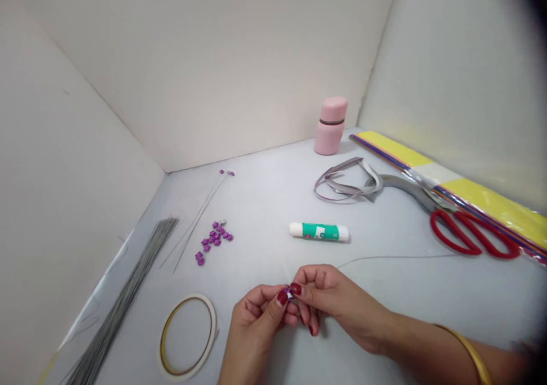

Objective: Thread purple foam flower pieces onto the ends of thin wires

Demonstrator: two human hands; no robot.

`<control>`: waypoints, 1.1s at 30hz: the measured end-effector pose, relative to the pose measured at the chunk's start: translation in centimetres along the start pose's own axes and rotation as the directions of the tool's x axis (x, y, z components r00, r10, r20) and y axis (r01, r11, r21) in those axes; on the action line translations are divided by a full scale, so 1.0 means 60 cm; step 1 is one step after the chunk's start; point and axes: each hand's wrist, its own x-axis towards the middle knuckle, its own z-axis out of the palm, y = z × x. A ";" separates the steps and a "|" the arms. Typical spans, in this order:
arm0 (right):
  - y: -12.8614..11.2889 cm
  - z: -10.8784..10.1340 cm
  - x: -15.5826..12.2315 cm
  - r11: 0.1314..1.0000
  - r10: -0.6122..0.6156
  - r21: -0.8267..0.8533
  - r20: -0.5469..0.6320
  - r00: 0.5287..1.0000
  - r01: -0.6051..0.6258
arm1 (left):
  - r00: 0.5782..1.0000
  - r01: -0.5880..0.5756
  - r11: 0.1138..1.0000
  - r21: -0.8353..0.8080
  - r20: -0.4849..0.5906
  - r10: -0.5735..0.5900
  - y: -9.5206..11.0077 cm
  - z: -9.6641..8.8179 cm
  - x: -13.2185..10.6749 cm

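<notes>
Close to the front of the table, my left hand [258, 319] and my right hand [331, 294] meet fingertip to fingertip. Both pinch a small purple paper star [289, 294] with a whitish patch, mostly hidden by the thumbs. From behind my right hand a thin grey wire [384, 257] runs off to the right; whether my fingers hold it I cannot tell. A glue stick [325, 232] with a green label lies just beyond the hands. Further left is a loose cluster of purple paper stars [215, 237].
At left lie a bundle of grey wires [128, 305] and a tape roll [212, 328]. Two wires [199, 220] with tiny stars lie behind. Grey paper strips [350, 183], red-handled scissors [457, 231] and a yellow packet [461, 185] are right. A pink bottle [330, 131] stands by the back wall.
</notes>
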 end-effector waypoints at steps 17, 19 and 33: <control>-0.006 -0.001 0.000 0.999 0.016 0.035 0.002 1.000 -0.016 | 0.996 0.079 0.985 -0.154 0.045 -0.073 -0.001 -0.001 0.000; -0.005 -0.002 0.000 0.998 0.030 0.052 0.004 1.000 -0.030 | 0.991 0.122 0.974 -0.192 0.069 -0.111 0.000 -0.002 0.000; -0.010 0.006 0.000 0.995 0.024 0.100 -0.007 1.000 -0.023 | 0.989 0.142 0.957 -0.251 0.068 -0.129 -0.004 -0.004 0.001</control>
